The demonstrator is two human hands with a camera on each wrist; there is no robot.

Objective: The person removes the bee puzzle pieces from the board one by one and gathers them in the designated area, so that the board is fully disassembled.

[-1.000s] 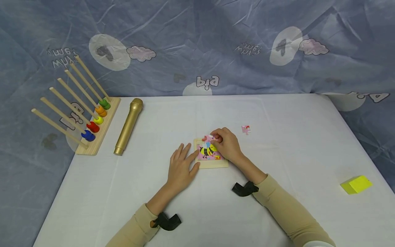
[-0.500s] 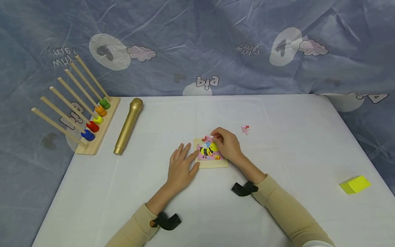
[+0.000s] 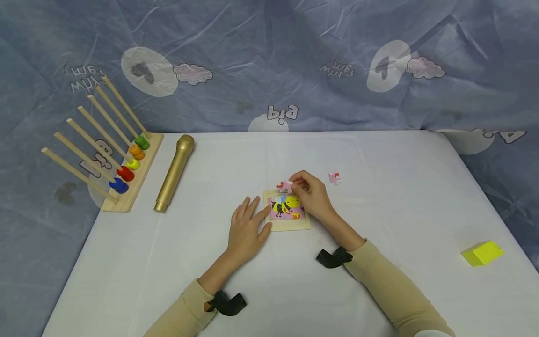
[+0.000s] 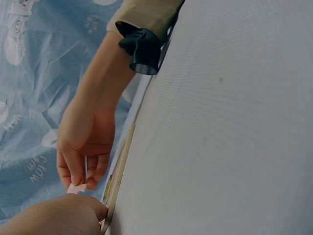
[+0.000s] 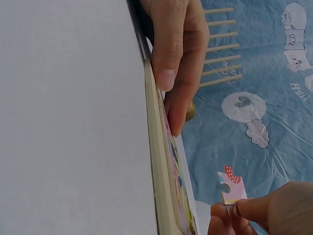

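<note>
Left hand [image 3: 247, 230] and right hand [image 3: 312, 194]: bare. Long tan cloth left sleeve [image 3: 181, 311], seven o'clock in the head view. Matching tan cloth right sleeve [image 3: 396, 288], between four and five o'clock, creased; white rounded edge [image 3: 433, 333] at its lower end, material unclear. Black, bent, tube-ended wrist fitting [image 3: 229, 304] at left cuff; second black wrist fitting [image 3: 334, 258], five o'clock, at right cuff.

I face a creased, grey-blue fabric backdrop [image 3: 269, 56] printed with pink clouds [image 3: 192, 74], pale round patches [image 3: 162, 79] and upside-down lettering [image 3: 282, 113], rising behind my white, rectangular tabletop [image 3: 421, 201] in soft light.
</note>
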